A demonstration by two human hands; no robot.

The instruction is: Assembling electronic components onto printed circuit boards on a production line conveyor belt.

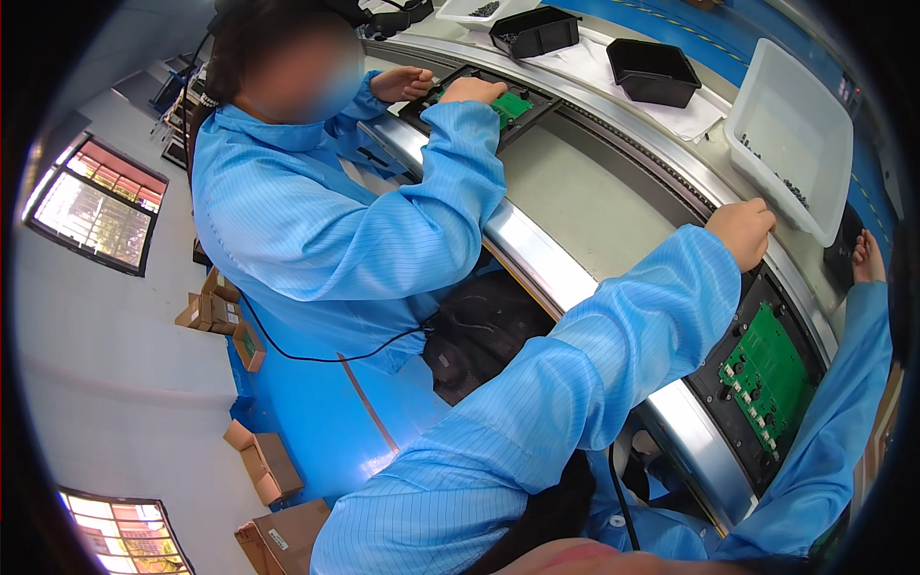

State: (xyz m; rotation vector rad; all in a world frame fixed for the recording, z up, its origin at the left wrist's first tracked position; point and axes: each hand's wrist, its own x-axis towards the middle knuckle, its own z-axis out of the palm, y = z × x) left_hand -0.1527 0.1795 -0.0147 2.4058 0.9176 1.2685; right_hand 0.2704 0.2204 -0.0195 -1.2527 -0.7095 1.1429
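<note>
A: Item one?
B: Green circuit board [764, 372], seated in a black fixture frame [728, 369] on the conveyor surface [585, 192], right side, near the wearer

A: Hands on it?
B: Left hand [743, 230] rests at the frame's far edge, fingers curled together on the rim. Right hand [867, 259] sits at the far right edge of the frame; whether its fingers are apart or closed cannot be told

A: Next outward?
B: White plastic bin [795, 125], just beyond the left hand, a few small dark parts inside. Two black trays [652, 72] farther along on white paper

A: Anything else?
B: Co-worker in a blue smock [316, 220], far left, both hands on a second green board [511, 105] in its own black frame. Cardboard boxes [264, 465] on the blue floor below
</note>
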